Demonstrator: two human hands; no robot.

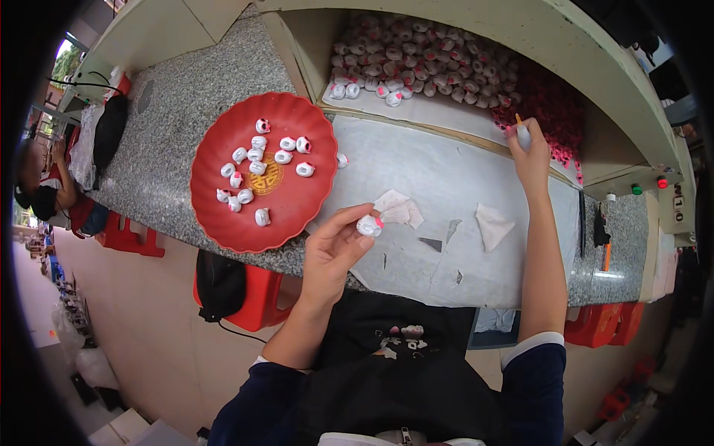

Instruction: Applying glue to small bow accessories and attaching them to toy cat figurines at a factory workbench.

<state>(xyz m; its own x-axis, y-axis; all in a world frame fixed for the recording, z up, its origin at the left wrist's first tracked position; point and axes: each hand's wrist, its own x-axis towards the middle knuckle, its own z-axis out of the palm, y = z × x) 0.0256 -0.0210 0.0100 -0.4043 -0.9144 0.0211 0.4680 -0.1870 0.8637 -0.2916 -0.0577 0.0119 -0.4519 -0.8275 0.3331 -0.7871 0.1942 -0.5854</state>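
My left hand is raised over the near left part of the white sheet. Its fingertips pinch a small white rounded figurine piece with a pink part on its side. My right hand reaches to the far right, wrapped around a small whitish squeeze bottle with an orange tip. Beside that hand lies a heap of small pink parts inside the shelf. Left of my left hand sits a red scalloped plate bearing several white figurine pieces, some with pink parts.
A large pile of white figurine pieces fills the shelf at the back. Crumpled white cloths and a dark flat scrap lie on the sheet. Red stools stand below the table. Another person sits at the far left.
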